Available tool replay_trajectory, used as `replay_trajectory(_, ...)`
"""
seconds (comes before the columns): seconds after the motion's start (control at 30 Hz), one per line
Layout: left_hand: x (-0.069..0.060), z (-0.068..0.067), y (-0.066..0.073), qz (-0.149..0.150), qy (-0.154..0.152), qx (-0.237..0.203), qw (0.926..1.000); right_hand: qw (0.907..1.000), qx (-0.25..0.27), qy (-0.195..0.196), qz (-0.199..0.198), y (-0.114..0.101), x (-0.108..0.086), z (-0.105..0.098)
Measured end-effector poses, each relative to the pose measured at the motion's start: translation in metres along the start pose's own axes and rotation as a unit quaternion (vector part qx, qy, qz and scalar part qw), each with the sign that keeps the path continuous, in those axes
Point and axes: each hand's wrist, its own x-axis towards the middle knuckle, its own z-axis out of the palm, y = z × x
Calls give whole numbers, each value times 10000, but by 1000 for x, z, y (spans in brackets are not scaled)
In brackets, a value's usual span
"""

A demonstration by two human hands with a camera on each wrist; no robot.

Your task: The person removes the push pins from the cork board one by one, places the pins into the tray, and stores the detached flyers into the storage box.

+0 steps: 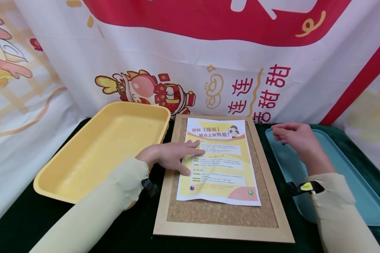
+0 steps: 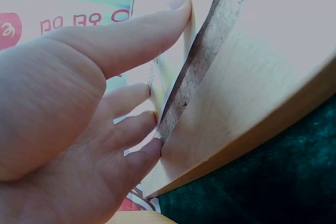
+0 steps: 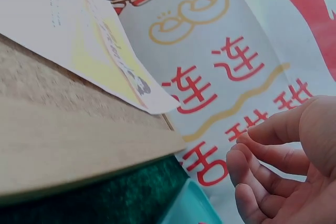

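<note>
My left hand rests with spread fingers on the left part of a yellow and white printed sheet. The sheet lies on a wood-framed cork board. A purple push pin and a green push pin sit at its lower corners. In the left wrist view, the thumb and fingertips touch the paper side of the board. Over the far left corner of a blue tray, my right hand has thumb and forefinger tips together. Anything between them is hidden. A small blue push pin shows just below that hand.
A yellow tray stands left of the board. Dark green cloth covers the table. A printed white and red banner hangs directly behind the board and trays.
</note>
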Motion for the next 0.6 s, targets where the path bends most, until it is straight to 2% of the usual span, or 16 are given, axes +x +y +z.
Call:
replay_trajectory(0.33, -4, -1, 1, -45, -15, -45, 10000, 9996, -177, -19, -208, -9, -3, 13)
replay_trajectory(0.6, -1, 1, 0, -24, -15, -36, 10000, 9992, -121, -108, -356, -17, -9, 19)
